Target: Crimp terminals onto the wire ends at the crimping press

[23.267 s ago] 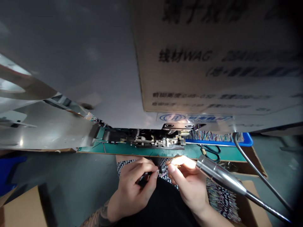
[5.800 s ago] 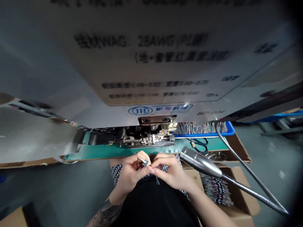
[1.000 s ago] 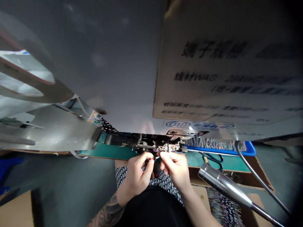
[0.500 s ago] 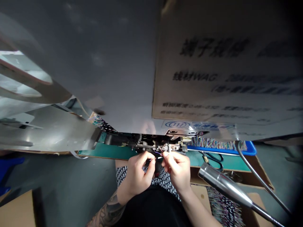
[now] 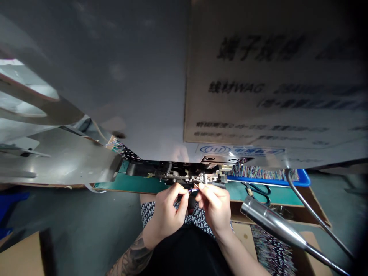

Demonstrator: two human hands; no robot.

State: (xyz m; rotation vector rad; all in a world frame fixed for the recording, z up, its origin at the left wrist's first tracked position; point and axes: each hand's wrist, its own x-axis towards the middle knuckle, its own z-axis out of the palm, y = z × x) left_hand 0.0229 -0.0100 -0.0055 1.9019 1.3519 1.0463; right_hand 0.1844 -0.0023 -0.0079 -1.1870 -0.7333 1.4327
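Note:
Both of my hands are close together, just in front of the dark metal works [image 5: 184, 175] under a large grey machine housing [image 5: 138, 84]. My left hand [image 5: 170, 209] pinches thin wires [image 5: 193, 189] between thumb and forefinger. Facing it, my right hand [image 5: 215, 207] has its fingertips closed on the other end of the wires. Purple, white and reddish strands show in the small gap between the hands. How many wires there are, and their tips, cannot be made out.
A blue tray [image 5: 304, 179] of many short coloured wires lies at the right, with dark-handled scissors [image 5: 260, 191] on the green table [image 5: 283, 195]. A metal lamp arm [image 5: 273, 222] reaches in below. More wires [image 5: 273, 251] lie at the lower right; a curved metal guard [image 5: 57, 161] is at the left.
The hands have barely moved. The wires between the fingertips have shifted slightly, and more white and purple shows. The whole view has moved very slightly.

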